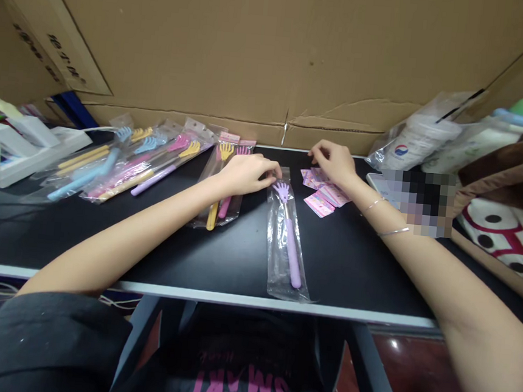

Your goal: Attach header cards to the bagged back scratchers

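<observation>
A purple hand-shaped back scratcher lies in a clear plastic bag on the black table. My left hand pinches the top end of that bag, beside the scratcher's claw. To the right is a loose pile of small pink printed cards. My right hand is just above and behind the pile with curled fingers; whatever lies between the fingertips is hidden. Under and left of my left wrist, a yellow back scratcher and a pink back scratcher lie in bags with pink cards at their tops.
Several bagged back scratchers lie at the left, near a white power strip with cables. At the right stand a bagged Pepsi cup and a bottle, beside a brown-and-white bag. A cardboard wall closes the back.
</observation>
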Demonstrator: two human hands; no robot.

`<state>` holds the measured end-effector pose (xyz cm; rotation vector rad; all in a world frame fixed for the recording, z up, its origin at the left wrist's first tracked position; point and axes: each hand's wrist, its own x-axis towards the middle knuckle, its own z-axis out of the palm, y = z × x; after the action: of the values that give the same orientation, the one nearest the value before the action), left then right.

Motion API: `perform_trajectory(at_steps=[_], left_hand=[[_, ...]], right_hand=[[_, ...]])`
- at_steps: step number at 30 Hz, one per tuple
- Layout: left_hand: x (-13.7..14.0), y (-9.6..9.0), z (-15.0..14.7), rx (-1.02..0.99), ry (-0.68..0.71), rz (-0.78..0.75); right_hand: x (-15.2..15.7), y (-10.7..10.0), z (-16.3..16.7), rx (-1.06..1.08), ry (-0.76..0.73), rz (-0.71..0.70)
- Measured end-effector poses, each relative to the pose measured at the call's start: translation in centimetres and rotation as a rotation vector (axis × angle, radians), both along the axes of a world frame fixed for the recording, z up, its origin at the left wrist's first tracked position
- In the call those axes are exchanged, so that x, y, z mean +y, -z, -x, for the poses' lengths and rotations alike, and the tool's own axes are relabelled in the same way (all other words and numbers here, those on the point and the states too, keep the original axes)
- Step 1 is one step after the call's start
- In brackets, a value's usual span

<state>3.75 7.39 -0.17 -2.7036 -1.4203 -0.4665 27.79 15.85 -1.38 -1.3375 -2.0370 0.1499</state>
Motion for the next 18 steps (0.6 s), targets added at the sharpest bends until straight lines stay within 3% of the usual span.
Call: perform_trajectory(at_steps=[4,7,12,18], left_hand=[[1.8,-0.1,0.4,0.006,-0.03,0.0],[3.8,0.0,0.9,0.026,-0.022,0.045],[6.3,-0.2,0.9,0.078,0.05,0.288],[7.0,0.1,0.6,0.059,0.055,0.302]], right_hand=[[2.2,0.7,-3.0,-0.006,-0.01,0.106],[3.0,0.9,-4.0,-0.048,-0.164,0.222],[3.1,-0.2,-4.5,-0.219,-0.351,0.342],[3.1,-0.5,-4.9,-0.229,-0.323,0.37]])
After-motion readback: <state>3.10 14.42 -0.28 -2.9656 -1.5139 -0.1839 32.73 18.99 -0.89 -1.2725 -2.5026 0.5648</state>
